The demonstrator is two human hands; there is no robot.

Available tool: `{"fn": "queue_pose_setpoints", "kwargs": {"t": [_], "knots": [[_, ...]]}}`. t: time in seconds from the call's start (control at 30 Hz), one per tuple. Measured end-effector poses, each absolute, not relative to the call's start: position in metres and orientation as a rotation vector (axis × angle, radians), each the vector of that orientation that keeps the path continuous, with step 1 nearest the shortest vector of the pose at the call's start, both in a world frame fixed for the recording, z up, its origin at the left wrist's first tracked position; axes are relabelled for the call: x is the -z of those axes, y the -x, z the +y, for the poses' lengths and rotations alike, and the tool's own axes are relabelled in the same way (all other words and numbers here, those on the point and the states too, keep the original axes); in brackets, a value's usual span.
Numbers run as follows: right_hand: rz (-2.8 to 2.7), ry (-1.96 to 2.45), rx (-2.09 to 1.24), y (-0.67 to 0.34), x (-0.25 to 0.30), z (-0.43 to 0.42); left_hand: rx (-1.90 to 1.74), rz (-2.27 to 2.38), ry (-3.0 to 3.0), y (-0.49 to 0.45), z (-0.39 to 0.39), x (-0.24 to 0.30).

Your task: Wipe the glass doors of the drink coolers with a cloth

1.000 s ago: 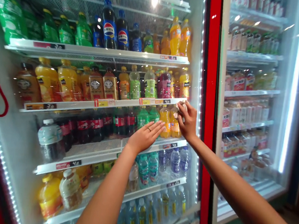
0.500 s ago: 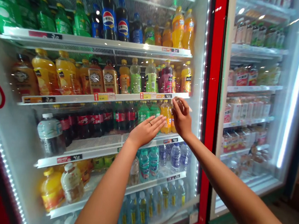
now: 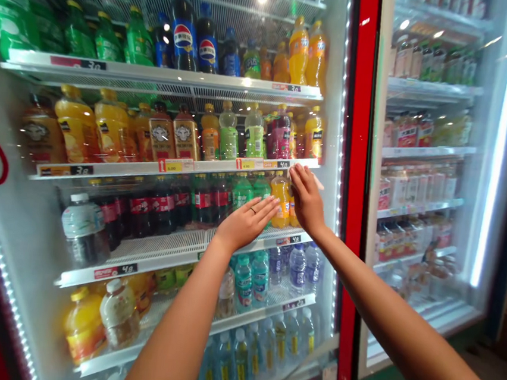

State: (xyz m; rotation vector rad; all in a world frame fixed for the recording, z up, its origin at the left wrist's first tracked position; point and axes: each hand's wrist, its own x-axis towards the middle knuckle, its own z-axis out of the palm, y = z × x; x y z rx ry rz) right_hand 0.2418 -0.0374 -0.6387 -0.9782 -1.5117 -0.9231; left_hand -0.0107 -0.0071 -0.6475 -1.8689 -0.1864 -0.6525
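At drinks cooler, third shelf down: both hands open, nothing gripped that I can see from here. Left hand, ring on finger, held flat, fingertips just beside orange bottle. Right hand, fingers spread, right of same bottle, level with price rail. Cola bottles stand left of orange bottle; water bottles on shelf below. Cannot tell whether hands touch bottle or glass door.

Orange bottle, red cooler door frame
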Motion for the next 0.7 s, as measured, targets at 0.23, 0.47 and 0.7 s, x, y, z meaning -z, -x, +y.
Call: {"fn": "queue_pose_setpoints", "kwargs": {"t": [0.23, 0.47, 0.7], "knots": [[-1.483, 0.985, 0.91, -0.254, 0.649, -0.038, 0.639, -0.197, 1.886, 0.011, -0.007, 0.648], [-1.518, 0.983, 0.894, -0.223, 0.632, -0.034, 0.626, -0.166, 1.97, 0.015, -0.009, 0.643], [-1.639, 0.995, 0.907, -0.245, 0.638, -0.047, 0.645, -0.135, 2.075, 0.019, -0.008, 0.636]]}}
